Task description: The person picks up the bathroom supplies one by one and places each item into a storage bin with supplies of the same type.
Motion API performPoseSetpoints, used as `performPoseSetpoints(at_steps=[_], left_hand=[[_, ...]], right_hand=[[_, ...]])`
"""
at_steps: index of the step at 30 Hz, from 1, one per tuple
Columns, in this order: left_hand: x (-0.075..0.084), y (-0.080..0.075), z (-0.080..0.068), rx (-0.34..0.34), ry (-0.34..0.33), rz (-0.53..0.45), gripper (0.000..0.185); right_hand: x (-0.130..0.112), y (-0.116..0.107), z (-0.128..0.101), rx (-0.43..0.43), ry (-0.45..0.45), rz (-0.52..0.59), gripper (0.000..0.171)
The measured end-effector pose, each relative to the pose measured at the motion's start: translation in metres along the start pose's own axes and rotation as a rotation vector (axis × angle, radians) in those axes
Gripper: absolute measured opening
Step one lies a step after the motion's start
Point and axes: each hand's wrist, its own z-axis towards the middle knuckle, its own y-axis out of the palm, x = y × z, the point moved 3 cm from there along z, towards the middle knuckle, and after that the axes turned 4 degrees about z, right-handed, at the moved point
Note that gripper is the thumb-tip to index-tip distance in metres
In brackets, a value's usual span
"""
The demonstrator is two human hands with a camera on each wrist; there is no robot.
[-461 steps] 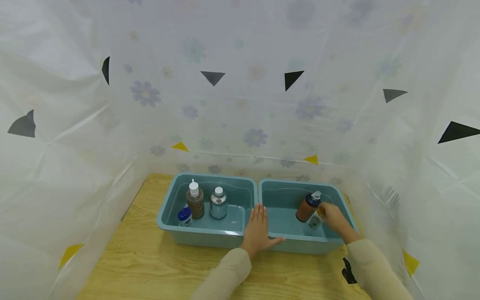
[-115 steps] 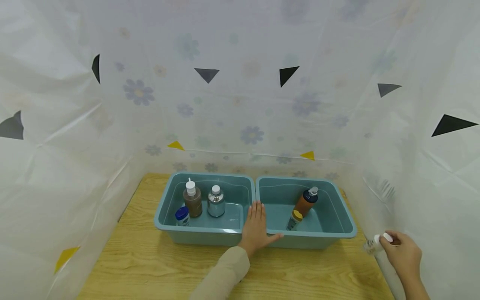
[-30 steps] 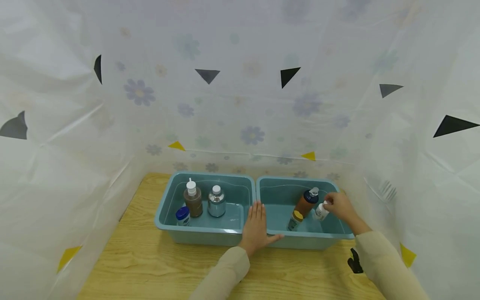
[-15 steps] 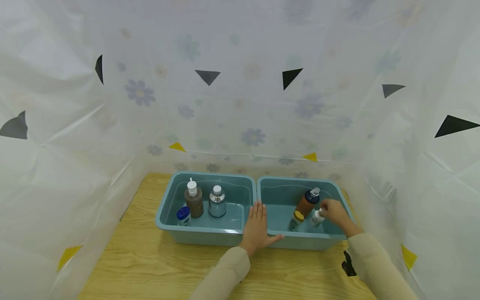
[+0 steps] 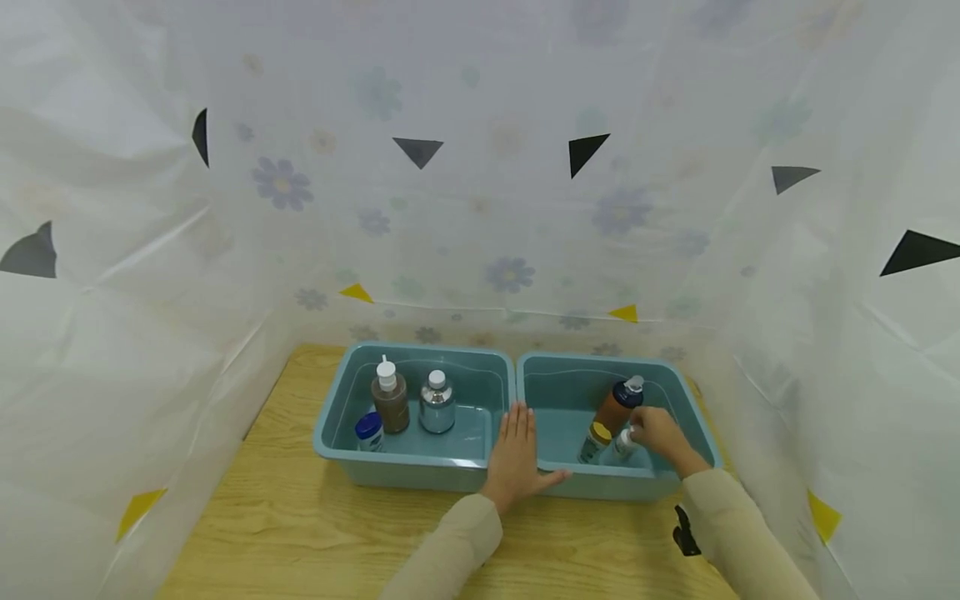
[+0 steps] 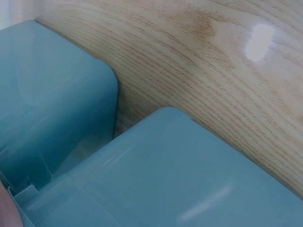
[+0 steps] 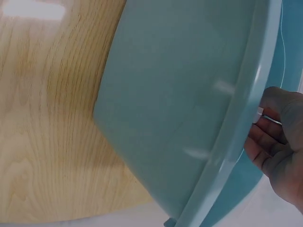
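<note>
My right hand (image 5: 658, 433) reaches into the right blue-green bin (image 5: 570, 368) and pinches the white cap of a small clear bottle (image 5: 622, 447). Beside that bottle stand a small yellow-capped bottle (image 5: 595, 442) and a brown bottle (image 5: 617, 407) with a dark top. In the right wrist view, curled fingers show past the bin's rim, with a bit of white cap between them. My left hand (image 5: 514, 462) lies with straight fingers over the adjoining front corners of the two bins. Only a sliver of it appears in the left wrist view.
The left bin (image 5: 420, 460) holds a brown bottle with a white flip spout (image 5: 390, 403), a silvery bottle (image 5: 437, 406) and a blue-lidded jar (image 5: 369, 431). Both bins stand side by side on a wooden table (image 5: 300, 508). White plastic sheeting surrounds the table on three sides.
The small white-capped bottle, held outside the right bin on the right earlier, is now inside it. Over the last second my right hand has moved it left and down, beside the yellow-capped bottle.
</note>
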Motion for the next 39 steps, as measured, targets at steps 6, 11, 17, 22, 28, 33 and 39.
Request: performPoseSetpoints(at_steps=[6,11,17,22,28,33,39], left_hand=[[0.001,-0.001,0.0,0.004,0.003,0.006,0.109],[0.001,0.001,0.0,0.013,0.003,0.007,0.108],[0.001,0.004,0.0,0.01,-0.002,0.004,0.108],[0.001,0.004,0.0,0.017,-0.005,0.002,0.108],[0.002,0.001,0.0,0.006,-0.008,0.02,0.109],[0.003,-0.001,-0.001,-0.006,-0.004,0.019,0.109],[0.002,-0.001,-0.001,-0.014,-0.004,-0.005,0.109]], right_hand=[[0.003,0.007,0.0,-0.02,0.032,-0.002,0.009],[0.001,0.011,-0.002,-0.057,0.073,0.006,0.013],[0.003,0.015,-0.005,-0.058,0.091,-0.001,0.014],[0.005,0.017,-0.005,-0.048,0.088,-0.007,0.004],[0.01,0.012,-0.007,0.034,0.052,-0.043,0.006],[0.012,0.008,-0.012,0.06,0.049,-0.028,0.007],[0.007,0.0,-0.018,0.126,0.033,-0.007,0.007]])
